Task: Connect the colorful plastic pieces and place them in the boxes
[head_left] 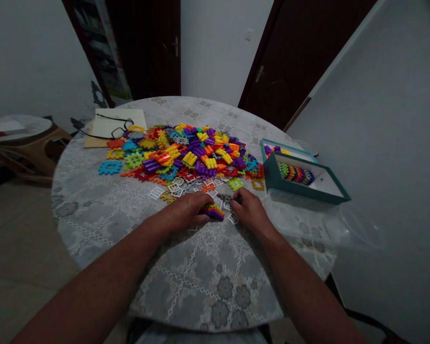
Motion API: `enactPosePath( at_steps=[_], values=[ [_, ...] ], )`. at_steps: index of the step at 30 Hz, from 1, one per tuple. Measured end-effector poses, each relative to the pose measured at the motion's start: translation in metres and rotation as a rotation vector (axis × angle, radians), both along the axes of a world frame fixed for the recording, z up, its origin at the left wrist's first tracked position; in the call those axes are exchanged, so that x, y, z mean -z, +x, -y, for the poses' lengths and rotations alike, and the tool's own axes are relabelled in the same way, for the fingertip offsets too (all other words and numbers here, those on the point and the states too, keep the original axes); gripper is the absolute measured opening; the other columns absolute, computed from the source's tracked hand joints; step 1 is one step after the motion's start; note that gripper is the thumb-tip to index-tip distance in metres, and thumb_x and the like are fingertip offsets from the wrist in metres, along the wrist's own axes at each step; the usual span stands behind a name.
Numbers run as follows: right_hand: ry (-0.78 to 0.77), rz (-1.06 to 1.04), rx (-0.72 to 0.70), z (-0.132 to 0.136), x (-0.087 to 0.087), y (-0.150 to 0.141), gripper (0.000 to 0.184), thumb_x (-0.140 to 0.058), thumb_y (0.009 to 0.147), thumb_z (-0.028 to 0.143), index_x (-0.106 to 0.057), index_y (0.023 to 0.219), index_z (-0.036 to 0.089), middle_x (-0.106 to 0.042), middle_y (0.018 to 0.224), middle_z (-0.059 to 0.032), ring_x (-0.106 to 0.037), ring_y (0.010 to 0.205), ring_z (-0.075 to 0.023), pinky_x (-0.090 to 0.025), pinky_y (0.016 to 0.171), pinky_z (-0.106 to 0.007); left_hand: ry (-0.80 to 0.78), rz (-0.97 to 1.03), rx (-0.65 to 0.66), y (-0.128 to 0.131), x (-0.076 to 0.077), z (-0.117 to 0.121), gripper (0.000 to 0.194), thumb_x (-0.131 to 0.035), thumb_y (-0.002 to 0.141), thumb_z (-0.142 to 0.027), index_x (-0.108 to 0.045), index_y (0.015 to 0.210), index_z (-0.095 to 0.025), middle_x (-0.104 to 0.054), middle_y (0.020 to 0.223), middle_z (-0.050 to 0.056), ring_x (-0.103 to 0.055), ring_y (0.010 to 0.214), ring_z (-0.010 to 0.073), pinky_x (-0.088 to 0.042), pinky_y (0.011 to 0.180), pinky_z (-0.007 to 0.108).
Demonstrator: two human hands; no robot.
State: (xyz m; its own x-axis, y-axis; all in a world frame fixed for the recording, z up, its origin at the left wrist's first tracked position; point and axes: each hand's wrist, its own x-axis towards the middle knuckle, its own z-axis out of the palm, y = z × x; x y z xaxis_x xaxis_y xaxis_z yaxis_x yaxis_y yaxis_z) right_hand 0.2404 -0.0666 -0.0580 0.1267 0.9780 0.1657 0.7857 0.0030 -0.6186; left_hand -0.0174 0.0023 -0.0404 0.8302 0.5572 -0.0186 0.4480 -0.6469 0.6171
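My left hand [188, 210] is closed around a short stack of interlocking plastic pieces [215, 213] in rainbow bands, with yellow, red and purple showing. Part of the stack is hidden by the fingers. To its right, my right hand [251, 210] pinches a small dark grey plastic piece [226, 197], a little apart from the stack. White window-shaped plastic pieces [233, 218] lie flat between and beyond the hands. Just past them rises a large heap of coloured building pieces [200, 150], with purple, yellow and orange tube blocks on top.
A green box [304, 191] holds a long rainbow stack [296, 174]; its lid [290, 149] with a few blocks lies behind. Clear plastic containers [356, 227] stand at the right edge. Eyeglasses [118, 131] rest on a pad [132, 117] at the back left of the round table [103, 229].
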Motion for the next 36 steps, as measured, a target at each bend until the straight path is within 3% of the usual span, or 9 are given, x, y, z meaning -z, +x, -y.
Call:
enactPosePath(
  at_steps=[5,11,20,27,36],
  values=[
    [0.024,-0.124,-0.099,0.009,-0.013,-0.011,0.014,-0.064,0.091,0.024,-0.067,0.104,0.024,-0.069,0.089,-0.0002,-0.060,0.080,-0.0184,-0.044,0.075,-0.029,-0.024,0.007,-0.044,-0.002,-0.002,0.001,0.048,-0.074,0.092,-0.028,-0.059,0.138,-0.028,-0.072,0.124,0.008,-0.066,0.109,0.0264,-0.049,0.094,0.039],
    [-0.015,0.033,-0.286,0.015,-0.020,-0.019,0.012,-0.064,0.091,0.015,-0.069,0.099,0.022,-0.070,0.094,-0.0038,-0.062,0.088,-0.0198,-0.045,0.083,-0.031,-0.084,-0.014,-0.101,-0.002,-0.012,0.002,0.061,-0.077,0.089,-0.026,-0.051,0.144,-0.028,-0.071,0.114,0.005,-0.065,0.102,0.0245,-0.049,0.089,0.035],
    [-0.014,0.037,-0.384,0.017,-0.022,-0.020,0.030,-0.057,0.090,0.007,-0.074,0.110,0.020,-0.073,0.103,-0.0065,-0.065,0.095,-0.0209,-0.049,0.089,-0.033,-0.022,0.022,-0.034,-0.005,-0.006,0.000,0.047,-0.075,0.091,-0.028,-0.059,0.136,-0.028,-0.065,0.123,0.006,-0.062,0.110,0.0244,-0.049,0.097,0.036],
    [0.027,0.005,-0.429,0.018,-0.019,-0.025,0.042,-0.054,0.084,0.002,-0.074,0.117,0.020,-0.073,0.109,-0.0074,-0.067,0.102,-0.0226,-0.050,0.094,-0.035,0.013,0.010,0.000,-0.003,-0.005,0.000,0.044,-0.074,0.092,-0.024,-0.062,0.135,-0.028,-0.066,0.119,0.006,-0.062,0.111,0.0246,-0.049,0.101,0.038],
    [-0.025,0.087,-0.423,0.024,-0.028,-0.037,0.040,-0.072,0.096,0.025,-0.065,0.135,0.025,-0.069,0.122,-0.0089,-0.064,0.109,-0.0241,-0.050,0.098,-0.037,-0.005,0.079,0.005,-0.003,-0.001,-0.004,0.043,-0.070,0.093,-0.026,-0.065,0.136,-0.028,-0.067,0.125,0.006,-0.063,0.115,0.0264,-0.049,0.102,0.040]
  ],
)
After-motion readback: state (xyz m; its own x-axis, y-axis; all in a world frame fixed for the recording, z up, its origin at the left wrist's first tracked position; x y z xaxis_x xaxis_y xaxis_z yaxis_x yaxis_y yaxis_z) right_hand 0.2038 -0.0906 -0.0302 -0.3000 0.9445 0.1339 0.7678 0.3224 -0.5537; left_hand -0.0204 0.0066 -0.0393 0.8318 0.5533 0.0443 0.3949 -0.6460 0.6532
